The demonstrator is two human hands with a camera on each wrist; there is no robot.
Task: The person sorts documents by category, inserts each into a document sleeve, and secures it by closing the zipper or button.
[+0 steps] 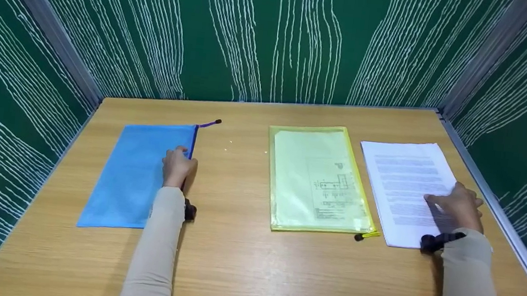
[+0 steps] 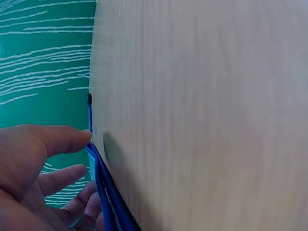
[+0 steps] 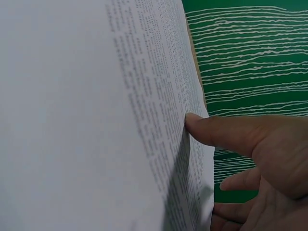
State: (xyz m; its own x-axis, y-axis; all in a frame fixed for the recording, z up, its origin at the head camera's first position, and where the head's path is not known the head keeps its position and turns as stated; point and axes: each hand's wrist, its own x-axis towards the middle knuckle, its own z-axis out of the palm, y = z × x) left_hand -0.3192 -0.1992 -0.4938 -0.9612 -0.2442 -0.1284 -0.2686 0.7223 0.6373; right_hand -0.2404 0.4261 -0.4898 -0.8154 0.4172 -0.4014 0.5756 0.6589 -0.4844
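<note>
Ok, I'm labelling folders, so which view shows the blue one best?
The head view: it shows the blue folder nearly whole, with only the left hand and sleeve covering part. The left wrist view catches just a narrow strip along its edge; the right wrist shows none.

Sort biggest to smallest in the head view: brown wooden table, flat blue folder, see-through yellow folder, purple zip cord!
1. Wooden table
2. Blue folder and yellow folder: look alike, blue partly hidden
3. Purple zip cord

Blue zip folder (image 1: 130, 174) flat at left, dark zipper edge; printed white paper stack (image 1: 399, 190) flat at right.
</note>
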